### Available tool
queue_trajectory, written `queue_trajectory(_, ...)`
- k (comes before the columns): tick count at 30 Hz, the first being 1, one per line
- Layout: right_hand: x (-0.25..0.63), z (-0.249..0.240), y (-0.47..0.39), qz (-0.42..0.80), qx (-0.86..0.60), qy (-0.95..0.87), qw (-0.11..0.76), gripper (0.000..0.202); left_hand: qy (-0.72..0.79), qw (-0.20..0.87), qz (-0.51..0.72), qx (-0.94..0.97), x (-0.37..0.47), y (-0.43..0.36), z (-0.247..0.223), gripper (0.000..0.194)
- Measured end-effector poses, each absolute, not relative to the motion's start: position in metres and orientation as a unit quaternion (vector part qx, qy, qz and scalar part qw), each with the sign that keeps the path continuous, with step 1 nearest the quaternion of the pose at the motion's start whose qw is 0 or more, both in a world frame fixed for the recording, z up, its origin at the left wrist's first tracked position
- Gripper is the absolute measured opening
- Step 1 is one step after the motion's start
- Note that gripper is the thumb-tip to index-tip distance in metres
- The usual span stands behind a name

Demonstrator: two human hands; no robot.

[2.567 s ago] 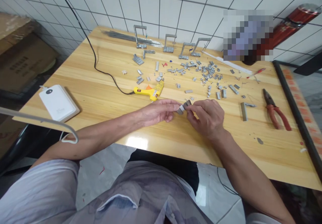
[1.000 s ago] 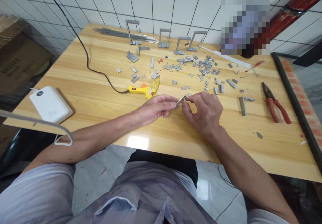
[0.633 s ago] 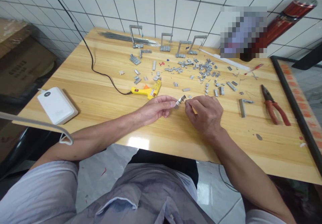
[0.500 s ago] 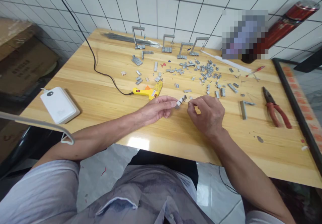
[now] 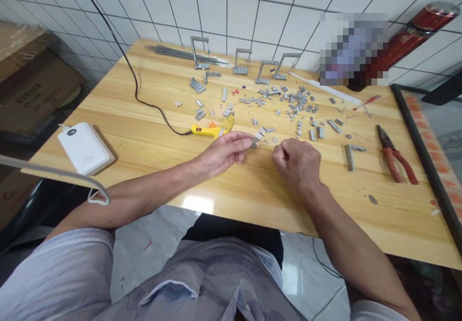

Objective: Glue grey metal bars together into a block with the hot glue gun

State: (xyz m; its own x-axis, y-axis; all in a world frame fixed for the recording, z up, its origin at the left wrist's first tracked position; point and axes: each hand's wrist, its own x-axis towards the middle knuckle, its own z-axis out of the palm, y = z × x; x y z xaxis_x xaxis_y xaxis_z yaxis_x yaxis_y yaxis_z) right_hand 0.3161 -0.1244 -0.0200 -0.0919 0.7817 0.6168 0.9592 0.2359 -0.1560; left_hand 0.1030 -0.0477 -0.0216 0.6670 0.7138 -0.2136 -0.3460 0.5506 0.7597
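Between the thumb and fingers of my left hand (image 5: pixel 229 150) is a small grey metal piece (image 5: pixel 254 142), its far end pointing up and to the right. My right hand (image 5: pixel 298 164) is closed, a short gap to the right of that piece; whatever its fingers may hold is hidden. A yellow glue gun (image 5: pixel 207 130) lies just beyond my left hand. Past both hands, many small grey pieces (image 5: pixel 299 98) are scattered on the wooden table (image 5: pixel 144 138). Several upright grey frames, one of them at the left (image 5: pixel 194 54), stand near the wall.
Red-handled pliers (image 5: pixel 395 160) and an L-shaped grey piece (image 5: pixel 350 157) lie at the right. A white power bank (image 5: pixel 85 148) is at the left. Behind stand a red flask (image 5: pixel 407 39) and a blurred-out object. A black cable (image 5: pixel 135 83) crosses the table's left part.
The small grey piece in my left hand has turned slightly. My right hand has rolled, its fingers now curled tighter, and has moved a little away from the piece.
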Motion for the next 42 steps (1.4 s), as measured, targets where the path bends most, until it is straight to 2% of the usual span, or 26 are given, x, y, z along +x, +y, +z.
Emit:
queue_trajectory(2, 0.315, -0.02, -0.125, -0.132, -0.601, -0.719, 0.323, 0.026, 0.26, 0.833, 0.332, 0.358, 0.103, -0.047, -0.022, 0.041)
queue_trajectory(5, 0.309, -0.02, -0.126, -0.131, -0.568, -0.724, 0.369, 0.004, 0.266, 0.832, 0.328, 0.36, 0.103, -0.048, -0.022, 0.042)
queue_trajectory(9, 0.301, -0.02, -0.128, -0.163, -0.517, -0.743, 0.392, 0.009, 0.28, 0.832, 0.308, 0.366, 0.105, -0.052, -0.023, 0.042)
queue_trajectory(16, 0.3, -0.023, -0.127, -0.2, -0.521, -0.754, 0.346, 0.003, 0.293, 0.817, 0.292, 0.401, 0.108, -0.057, -0.026, 0.039)
queue_trajectory(22, 0.3, -0.022, -0.128, -0.245, -0.519, -0.76, 0.304, 0.021, 0.287, 0.835, 0.263, 0.389, 0.108, -0.058, -0.029, 0.039)
queue_trajectory(28, 0.301, -0.018, -0.132, -0.27, -0.475, -0.771, 0.327, 0.024, 0.26, 0.87, 0.227, 0.352, 0.106, -0.056, -0.025, 0.04)
queue_trajectory(32, 0.302, -0.016, -0.135, -0.24, -0.465, -0.775, 0.355, 0.017, 0.25, 0.88, 0.215, 0.343, 0.104, -0.054, -0.022, 0.04)
queue_trajectory(36, 0.311, -0.01, -0.135, -0.2, -0.473, -0.742, 0.431, 0.019, 0.25, 0.882, 0.225, 0.33, 0.103, -0.051, -0.022, 0.039)
queue_trajectory(39, 0.322, -0.007, -0.131, -0.142, -0.531, -0.693, 0.467, 0.021, 0.246, 0.883, 0.231, 0.326, 0.103, -0.05, -0.021, 0.036)
queue_trajectory(42, 0.327, -0.005, -0.128, -0.055, -0.566, -0.681, 0.461, 0.024, 0.244, 0.884, 0.227, 0.329, 0.103, -0.05, -0.02, 0.036)
